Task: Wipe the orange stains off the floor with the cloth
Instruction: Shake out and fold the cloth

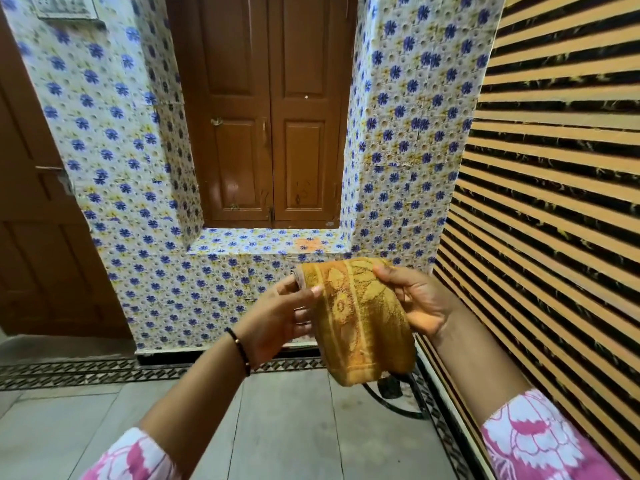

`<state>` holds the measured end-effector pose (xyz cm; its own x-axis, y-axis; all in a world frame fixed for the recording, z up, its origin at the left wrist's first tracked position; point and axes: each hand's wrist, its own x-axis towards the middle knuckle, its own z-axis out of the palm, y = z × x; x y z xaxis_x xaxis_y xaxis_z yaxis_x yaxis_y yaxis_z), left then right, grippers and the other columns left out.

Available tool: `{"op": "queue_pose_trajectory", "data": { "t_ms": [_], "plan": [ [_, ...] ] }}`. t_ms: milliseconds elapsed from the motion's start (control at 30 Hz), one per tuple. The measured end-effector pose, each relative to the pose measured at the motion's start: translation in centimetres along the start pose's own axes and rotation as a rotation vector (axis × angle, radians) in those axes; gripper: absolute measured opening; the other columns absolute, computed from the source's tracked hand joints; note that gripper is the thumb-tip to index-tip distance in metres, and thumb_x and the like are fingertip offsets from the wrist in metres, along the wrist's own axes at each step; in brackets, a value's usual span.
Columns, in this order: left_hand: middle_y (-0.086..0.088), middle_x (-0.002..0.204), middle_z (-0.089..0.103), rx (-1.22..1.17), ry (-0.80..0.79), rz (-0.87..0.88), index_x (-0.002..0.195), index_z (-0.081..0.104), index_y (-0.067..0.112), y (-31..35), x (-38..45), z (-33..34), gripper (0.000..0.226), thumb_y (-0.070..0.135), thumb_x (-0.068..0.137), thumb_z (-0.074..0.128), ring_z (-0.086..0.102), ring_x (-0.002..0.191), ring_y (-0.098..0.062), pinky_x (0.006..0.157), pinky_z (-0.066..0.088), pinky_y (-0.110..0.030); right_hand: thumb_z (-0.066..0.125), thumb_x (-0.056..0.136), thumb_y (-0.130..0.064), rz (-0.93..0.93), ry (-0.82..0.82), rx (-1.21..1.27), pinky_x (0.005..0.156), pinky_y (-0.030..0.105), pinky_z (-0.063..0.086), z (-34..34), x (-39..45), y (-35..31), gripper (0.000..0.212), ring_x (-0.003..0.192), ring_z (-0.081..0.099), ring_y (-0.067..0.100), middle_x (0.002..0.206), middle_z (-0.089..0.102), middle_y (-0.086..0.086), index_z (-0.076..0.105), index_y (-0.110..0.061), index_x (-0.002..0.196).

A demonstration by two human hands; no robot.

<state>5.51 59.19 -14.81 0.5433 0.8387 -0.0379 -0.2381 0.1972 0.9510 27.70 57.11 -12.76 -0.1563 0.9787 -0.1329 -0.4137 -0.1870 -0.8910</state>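
Observation:
A yellow-orange patterned cloth [360,317] hangs folded between both hands at chest height, above the grey floor [277,427]. My left hand [284,313] pinches its left edge with thumb and fingers. My right hand [415,299] grips its right side, thumb on top. An orange stain [308,243] shows on the flowered ledge below the wooden shutters. No orange stain on the floor is plainly visible.
Brown wooden shutters [270,116] sit in a niche of blue-flowered wall [121,168]. A brown door [31,237] stands at left. A striped orange-and-black wall [554,202] runs along the right. A dark cable and plug [389,389] lie on the floor under the cloth.

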Motion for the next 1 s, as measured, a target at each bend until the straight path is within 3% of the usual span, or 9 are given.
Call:
{"op": "queue_pose_trajectory", "data": {
  "t_ms": [67, 100, 233, 367, 467, 600, 733, 867, 1000],
  "plan": [
    [-0.009, 0.101, 0.070, 0.053, 0.019, -0.007, 0.113, 0.061, 0.013, 0.5, 0.2, -0.4, 0.039, 0.012, 0.074, 0.066, 0.068, 0.078, -0.018, 0.060, 0.056, -0.026, 0.086, 0.056, -0.009, 0.031, -0.024, -0.034, 0.083, 0.038, 0.054, -0.9, -0.3, 0.2, 0.075, 0.088, 0.064, 0.029, 0.099, 0.064, 0.019, 0.054, 0.008, 0.121],
    [-0.008, 0.101, 0.071, 0.086, 0.034, -0.003, 0.112, 0.062, 0.015, 0.8, 0.2, -0.5, 0.036, 0.009, 0.076, 0.066, 0.068, 0.078, -0.018, 0.059, 0.056, -0.025, 0.084, 0.058, -0.005, 0.038, -0.020, -0.064, 0.081, 0.037, 0.054, -1.1, -0.5, 0.2, 0.075, 0.088, 0.064, 0.028, 0.100, 0.065, 0.019, 0.051, 0.009, 0.124],
    [-0.002, 0.092, 0.073, 0.241, 0.098, 0.122, 0.104, 0.066, 0.022, 1.3, 0.6, -0.2, 0.032, -0.004, 0.086, 0.058, 0.068, 0.078, -0.018, 0.058, 0.055, -0.025, 0.057, 0.078, 0.015, -0.056, 0.120, -0.258, 0.062, 0.031, 0.059, -0.7, -1.1, 0.0, 0.033, 0.077, 0.067, 0.022, 0.093, 0.067, 0.015, 0.060, -0.002, 0.106],
    [0.014, 0.085, 0.072, 0.443, 0.084, 0.648, 0.081, 0.074, 0.033, 3.2, -0.4, 1.1, 0.048, -0.009, 0.087, 0.053, 0.067, 0.084, -0.005, 0.069, 0.053, -0.019, 0.048, 0.081, 0.018, -0.571, 0.080, -0.290, 0.061, 0.029, 0.056, 0.9, -2.2, -1.0, 0.042, 0.079, 0.067, 0.017, 0.075, 0.072, 0.002, 0.074, -0.014, 0.071],
    [0.013, 0.095, 0.071, 0.588, -0.001, 0.923, 0.069, 0.072, 0.021, 5.3, -0.9, 1.6, 0.026, -0.003, 0.077, 0.064, 0.065, 0.093, -0.008, 0.076, 0.052, -0.020, 0.052, 0.079, 0.011, -0.889, -0.060, -0.323, 0.071, 0.030, 0.054, 2.3, -3.3, -2.5, 0.036, 0.084, 0.065, 0.019, 0.078, 0.071, 0.002, 0.072, -0.013, 0.062],
    [0.001, 0.103, 0.071, 0.512, 0.024, 0.928, 0.070, 0.070, 0.015, 5.5, -0.5, 1.2, 0.022, -0.005, 0.077, 0.066, 0.065, 0.103, -0.022, 0.079, 0.054, -0.028, 0.049, 0.079, 0.016, -0.934, 0.060, -0.360, 0.078, 0.034, 0.055, 1.9, -2.6, -2.7, 0.037, 0.095, 0.064, 0.027, 0.093, 0.071, 0.010, 0.072, -0.013, 0.082],
    [-0.002, 0.100, 0.073, 0.306, 0.088, 0.679, 0.109, 0.061, 0.015, 4.7, -0.4, 1.4, 0.029, 0.004, 0.082, 0.061, 0.069, 0.092, -0.015, 0.070, 0.056, -0.023, 0.062, 0.083, 0.001, -0.727, 0.209, -0.393, 0.063, 0.031, 0.055, 1.2, -2.2, -2.0, 0.019, 0.081, 0.065, 0.023, 0.092, 0.069, 0.009, 0.064, -0.010, 0.098],
    [0.003, 0.066, 0.071, 0.361, 0.081, 0.438, 0.069, 0.075, 0.025, 3.6, -0.3, 1.7, 0.028, 0.009, 0.080, 0.056, 0.066, 0.058, -0.005, 0.050, 0.052, -0.018, 0.059, 0.088, -0.007, -0.577, 0.265, -0.514, 0.064, 0.039, 0.051, 0.8, -1.9, -1.5, 0.015, 0.072, 0.061, 0.027, 0.079, 0.071, 0.007, 0.071, -0.014, 0.089],
    [-0.006, 0.072, 0.071, 0.450, 0.162, 0.461, 0.078, 0.074, 0.013, 3.0, 0.1, 1.8, 0.028, 0.017, 0.093, 0.051, 0.066, 0.063, -0.015, 0.053, 0.055, -0.027, 0.056, 0.091, -0.008, -0.570, 0.352, -0.457, 0.049, 0.030, 0.053, 0.4, -1.9, -1.2, 0.018, 0.060, 0.063, 0.016, 0.069, 0.071, 0.002, 0.072, -0.014, 0.084]
  ]
}}
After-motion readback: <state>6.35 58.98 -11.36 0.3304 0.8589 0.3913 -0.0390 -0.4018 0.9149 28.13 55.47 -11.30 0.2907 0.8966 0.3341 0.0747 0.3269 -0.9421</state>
